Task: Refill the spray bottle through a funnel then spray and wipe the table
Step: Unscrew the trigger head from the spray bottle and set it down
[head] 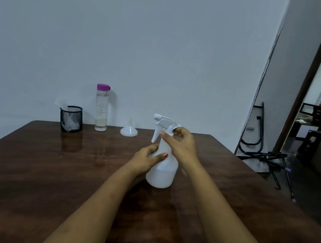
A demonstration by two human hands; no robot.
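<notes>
A white spray bottle (163,171) stands upright in the middle of the dark wooden table (50,168). My left hand (147,158) grips its body from the left. My right hand (181,143) is closed around its neck, just under the white trigger head (162,122), which points left. A small white funnel (129,129) rests upside down near the table's far edge. Left of the funnel stands a clear water bottle (101,108) with a purple cap.
A black mesh cup (71,118) holding a pale cloth sits at the far left of the table. The wall runs right behind the table. A folded black metal stand (258,132) and an open doorway (318,99) are to the right.
</notes>
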